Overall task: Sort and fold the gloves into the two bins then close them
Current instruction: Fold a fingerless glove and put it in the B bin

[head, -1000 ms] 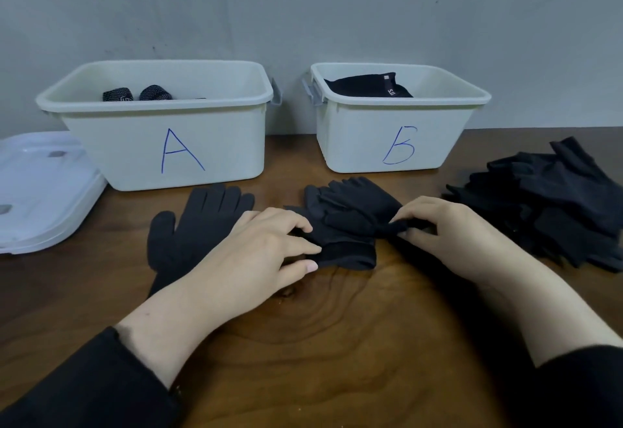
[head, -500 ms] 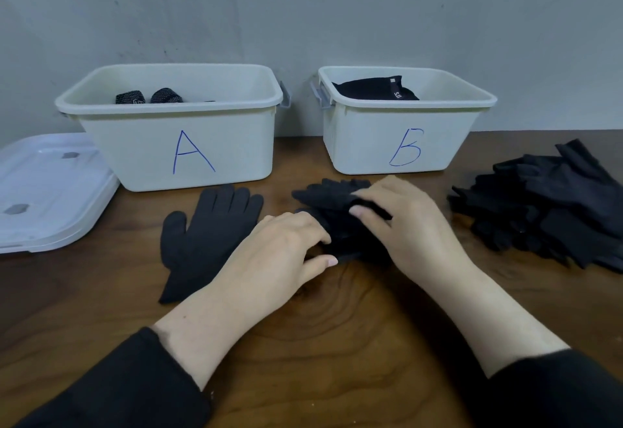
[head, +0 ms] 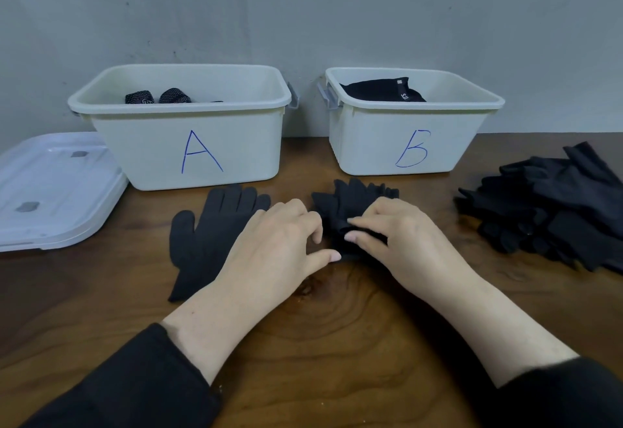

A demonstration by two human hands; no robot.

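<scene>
Head view: your left hand (head: 276, 242) and right hand (head: 397, 238) meet at the middle of the wooden table (head: 337, 343), both with curled fingers pinching a folded black glove (head: 354, 205) that rests on the wood. A second black glove (head: 215, 235) lies flat just left of your left hand. Bin A (head: 188, 130) and bin B (head: 411, 124) stand open along the table's far edge, each holding dark gloves. A heap of black gloves (head: 556, 211) sits by the right edge, and a white lid (head: 50, 191) by the left edge.
</scene>
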